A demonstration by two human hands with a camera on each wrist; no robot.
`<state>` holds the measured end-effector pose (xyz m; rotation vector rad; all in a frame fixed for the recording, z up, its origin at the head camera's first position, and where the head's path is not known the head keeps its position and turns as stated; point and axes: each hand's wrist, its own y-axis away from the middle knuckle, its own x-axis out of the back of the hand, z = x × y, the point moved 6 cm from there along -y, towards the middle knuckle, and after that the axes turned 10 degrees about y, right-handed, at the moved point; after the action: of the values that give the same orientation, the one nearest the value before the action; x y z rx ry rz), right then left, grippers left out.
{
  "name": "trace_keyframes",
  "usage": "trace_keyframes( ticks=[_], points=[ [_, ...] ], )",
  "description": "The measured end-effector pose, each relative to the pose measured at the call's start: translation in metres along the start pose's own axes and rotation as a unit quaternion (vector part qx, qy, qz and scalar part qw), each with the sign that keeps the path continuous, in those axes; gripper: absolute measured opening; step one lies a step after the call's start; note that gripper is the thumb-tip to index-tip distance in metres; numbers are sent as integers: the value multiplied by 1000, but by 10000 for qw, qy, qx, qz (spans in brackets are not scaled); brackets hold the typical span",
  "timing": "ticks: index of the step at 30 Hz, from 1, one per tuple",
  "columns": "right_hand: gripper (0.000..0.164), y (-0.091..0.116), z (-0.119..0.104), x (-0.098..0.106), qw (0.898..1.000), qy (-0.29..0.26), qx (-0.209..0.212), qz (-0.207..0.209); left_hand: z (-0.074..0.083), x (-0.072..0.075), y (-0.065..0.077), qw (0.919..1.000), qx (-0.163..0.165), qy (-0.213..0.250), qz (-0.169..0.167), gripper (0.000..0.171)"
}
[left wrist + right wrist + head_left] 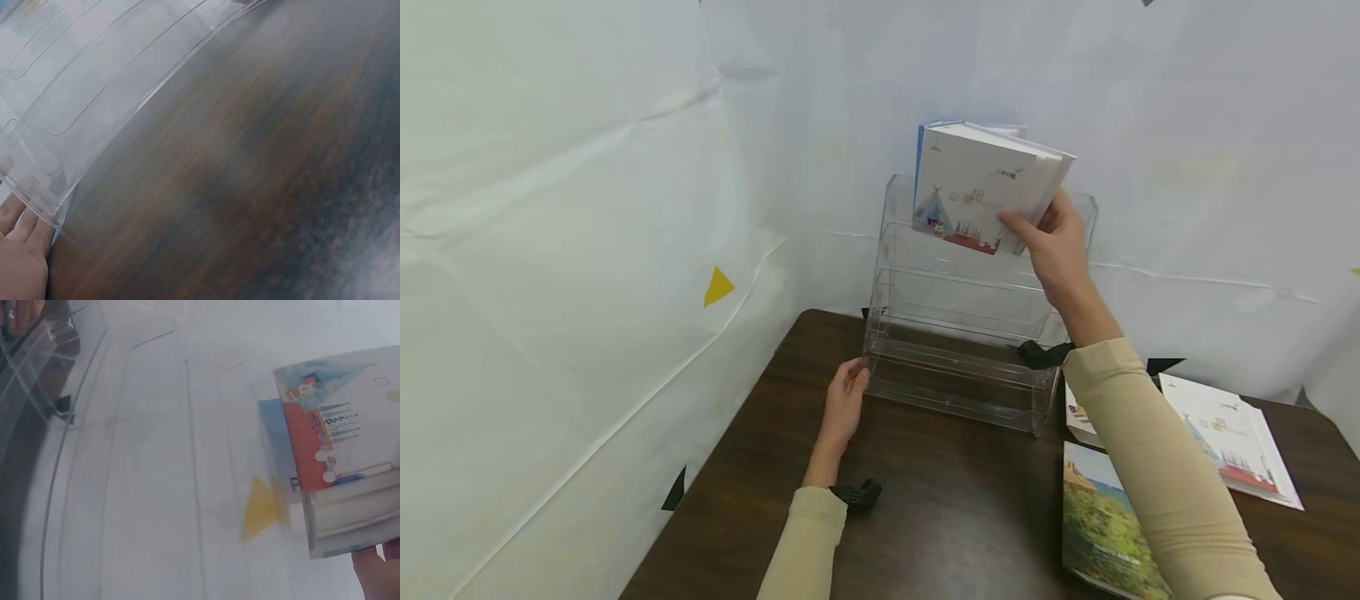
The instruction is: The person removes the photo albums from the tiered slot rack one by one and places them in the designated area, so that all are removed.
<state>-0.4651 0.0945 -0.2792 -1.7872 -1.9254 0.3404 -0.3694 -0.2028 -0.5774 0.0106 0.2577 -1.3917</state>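
Nearer right hand (1060, 250) is pinching the white book (977, 187) at the clear rack's (955, 367) far top; left hand (842, 408) is touching its near-left side, grip unclear.

Left sleeve (799, 546): beige, plain, ending at the wrist.
Right sleeve (1165, 467): matching beige, finely creased across the forearm.
Right cuff (1101, 358): beige, close to the wrist.
Left wrist device (861, 495): black, compact, rounded.
Right wrist device (1039, 356): black, rounded, at the cuff's edge.
Hands (1060, 250): bare.
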Motion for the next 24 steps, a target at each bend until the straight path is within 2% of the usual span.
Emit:
trace_keyframes(
  ticks=[2,13,19,24],
  points=[
    [50,3,-4,5,9998,-138,107,39,-1,1,-2,10000,-5,-14,23,44],
    [53,37,-21,45,9988,-185,346,282,-4,1,-7,9999,148,-24,-14,45],
    [55,64,-26,72,9982,123,321,482,-5,0,-9,9999,103,-15,-49,45],
    [57,88,-22,98,9948,732,96,695,-5,1,-10,10000,45,-17,-70,47]
  ],
)
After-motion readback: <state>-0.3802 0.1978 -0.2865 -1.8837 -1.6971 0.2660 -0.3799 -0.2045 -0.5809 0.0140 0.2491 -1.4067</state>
